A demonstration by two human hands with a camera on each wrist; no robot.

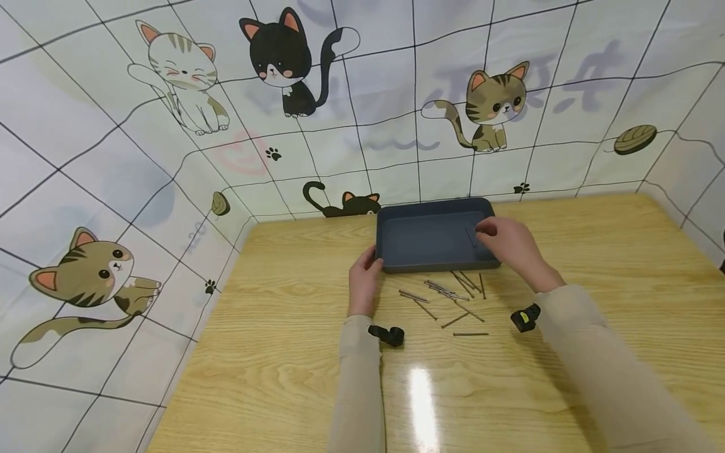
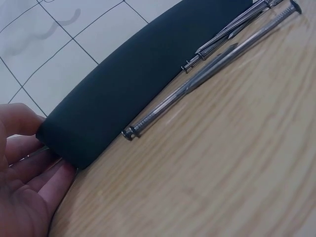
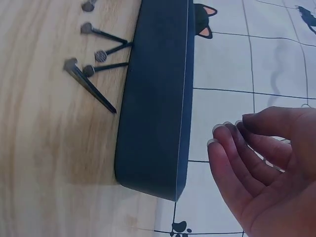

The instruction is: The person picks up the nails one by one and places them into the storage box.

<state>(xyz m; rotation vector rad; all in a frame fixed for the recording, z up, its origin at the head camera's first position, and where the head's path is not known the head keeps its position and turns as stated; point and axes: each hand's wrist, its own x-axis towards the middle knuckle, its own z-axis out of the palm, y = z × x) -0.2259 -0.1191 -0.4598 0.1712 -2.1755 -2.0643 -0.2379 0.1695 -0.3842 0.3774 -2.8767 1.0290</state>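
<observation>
A dark blue-grey rectangular tray (image 1: 430, 268) stands at the back of the table. My left hand (image 1: 364, 283) holds its near left corner. In the left wrist view the thumb lies at the top edge and the fingers (image 2: 61, 175) are against the end wall. My right hand (image 1: 512, 245) hovers over the tray's right end. Its fingers are loosely bent, the thumb close to the fingertips, and no held thing shows in the right wrist view. A thin nail-like shape (image 1: 471, 238) shows inside the tray beside those fingertips. Several steel nails (image 1: 454, 334) lie scattered before the tray.
The wooden table (image 1: 272, 352) meets a cat-patterned wall covering (image 1: 391, 82) behind the tray and at the left. Some nails (image 3: 89, 86) lie close along the tray's front wall. A black wrist camera (image 1: 391, 336) sits on the left sleeve, another (image 1: 525, 318) on the right.
</observation>
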